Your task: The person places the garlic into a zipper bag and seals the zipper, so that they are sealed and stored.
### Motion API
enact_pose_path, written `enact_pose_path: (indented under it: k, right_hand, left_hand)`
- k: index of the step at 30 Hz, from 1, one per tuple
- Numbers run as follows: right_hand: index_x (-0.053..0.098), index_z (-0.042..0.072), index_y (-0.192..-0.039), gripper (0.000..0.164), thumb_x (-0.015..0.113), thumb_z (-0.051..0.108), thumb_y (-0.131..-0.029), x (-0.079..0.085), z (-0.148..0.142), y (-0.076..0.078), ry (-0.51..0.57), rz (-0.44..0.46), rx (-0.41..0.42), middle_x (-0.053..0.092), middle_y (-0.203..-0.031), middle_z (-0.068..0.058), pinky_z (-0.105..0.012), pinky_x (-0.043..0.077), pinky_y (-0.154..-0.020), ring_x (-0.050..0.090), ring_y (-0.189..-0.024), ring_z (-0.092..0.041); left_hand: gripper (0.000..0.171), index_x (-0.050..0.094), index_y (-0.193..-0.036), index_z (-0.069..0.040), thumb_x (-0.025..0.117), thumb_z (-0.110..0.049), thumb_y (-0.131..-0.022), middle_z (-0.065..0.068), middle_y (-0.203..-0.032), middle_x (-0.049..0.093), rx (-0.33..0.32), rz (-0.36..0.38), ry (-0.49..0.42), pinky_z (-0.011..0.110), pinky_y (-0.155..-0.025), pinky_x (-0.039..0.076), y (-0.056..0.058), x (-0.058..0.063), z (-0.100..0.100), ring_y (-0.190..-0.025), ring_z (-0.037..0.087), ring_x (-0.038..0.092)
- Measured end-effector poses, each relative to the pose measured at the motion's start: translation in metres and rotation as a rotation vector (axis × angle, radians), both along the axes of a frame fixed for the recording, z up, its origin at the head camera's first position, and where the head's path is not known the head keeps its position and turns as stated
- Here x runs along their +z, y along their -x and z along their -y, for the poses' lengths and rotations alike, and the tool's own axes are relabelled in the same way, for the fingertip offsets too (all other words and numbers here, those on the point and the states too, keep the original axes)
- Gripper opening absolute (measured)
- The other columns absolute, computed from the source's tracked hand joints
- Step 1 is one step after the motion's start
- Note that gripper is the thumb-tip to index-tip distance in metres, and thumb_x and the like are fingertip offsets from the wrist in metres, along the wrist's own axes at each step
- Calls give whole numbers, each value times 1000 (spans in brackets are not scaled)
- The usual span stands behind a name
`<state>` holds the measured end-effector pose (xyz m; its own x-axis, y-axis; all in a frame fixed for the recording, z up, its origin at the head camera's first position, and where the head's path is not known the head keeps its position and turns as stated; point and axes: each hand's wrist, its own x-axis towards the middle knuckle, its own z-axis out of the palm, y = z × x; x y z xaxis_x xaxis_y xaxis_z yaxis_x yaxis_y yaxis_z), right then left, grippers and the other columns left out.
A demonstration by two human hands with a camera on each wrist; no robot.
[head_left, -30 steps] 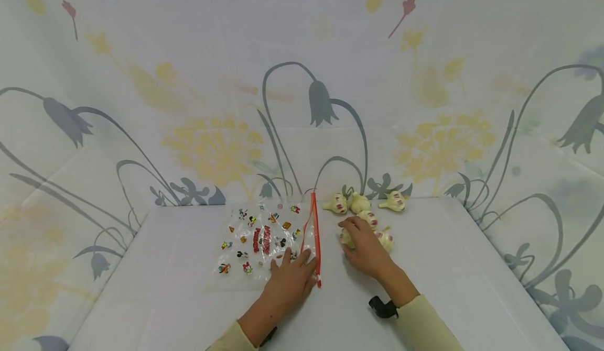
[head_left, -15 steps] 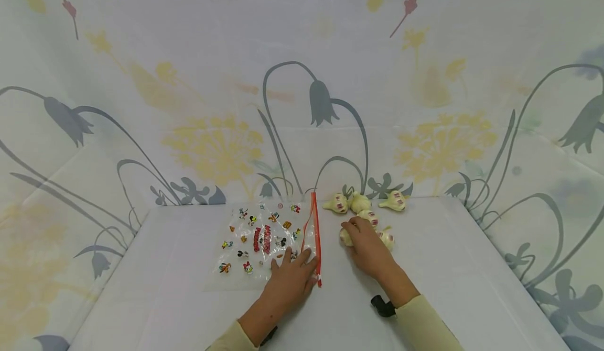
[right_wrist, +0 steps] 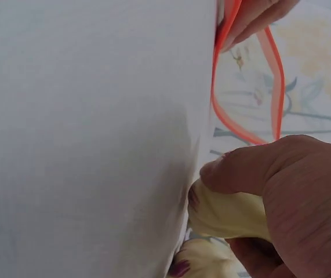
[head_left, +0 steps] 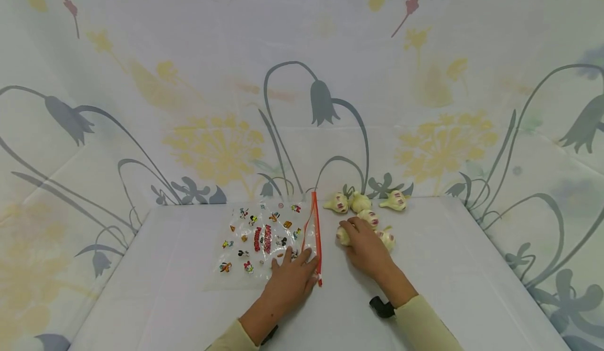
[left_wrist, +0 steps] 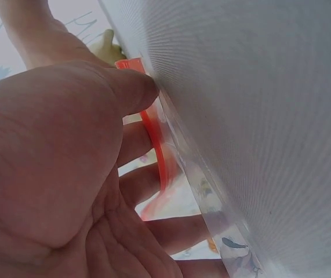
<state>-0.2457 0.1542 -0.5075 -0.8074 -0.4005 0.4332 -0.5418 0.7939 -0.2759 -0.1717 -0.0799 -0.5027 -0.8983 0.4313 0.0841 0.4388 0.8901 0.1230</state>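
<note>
A clear plastic zip bag (head_left: 250, 241) printed with small cartoon figures lies flat, its red zip strip (head_left: 318, 236) along the right side. My left hand (head_left: 291, 280) rests on its lower right part, fingers spread and thumb beside the strip. In the right wrist view the red strip (right_wrist: 277, 87) bows apart into a gap at the bag's mouth. My right hand (head_left: 368, 249) grips a garlic bulb (head_left: 343, 236) between thumb and fingers, just right of the bag. That bulb (right_wrist: 226, 213) sits close to the white surface, partly hidden by the hand.
More garlic bulbs lie around the right hand: one beyond its fingers (head_left: 368, 217), one beside it (head_left: 387, 239), two at the back (head_left: 360, 203) and one farther right (head_left: 394, 201). A flower-patterned cloth (head_left: 302, 146) rises behind the white table (head_left: 165, 267).
The garlic bulb at my right fingertips has shifted slightly left, toward the bag. My left hand and the bag stay in place.
</note>
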Motion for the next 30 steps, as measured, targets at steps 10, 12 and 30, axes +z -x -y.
enact_pose_path:
  k: [10,12,30]
  right_hand:
    - [64,3,-134,60,91,2,-80,-1,9,2,22,-13,6,64,-129,-14,-51,53,-104,63,-122,-36]
    - [63,3,-134,61,92,4,-80,-1,11,4,33,-27,16,64,-129,-14,-51,53,-105,63,-123,-36]
    - [61,3,-133,60,92,9,-82,2,27,7,168,50,38,62,-129,-14,-50,57,-99,66,-119,-33]
  left_hand:
    - [47,64,-148,-21,66,-39,-105,6,-154,58,-5,-11,-5,75,-96,49,-1,0,0,-139,51,52]
    - [47,64,-148,-21,66,-39,-105,6,-154,58,-2,-13,-8,75,-97,49,-1,0,0,-139,51,52]
    - [46,65,-147,-22,66,-39,-105,5,-153,59,-5,-11,7,76,-96,50,2,1,0,-139,50,53]
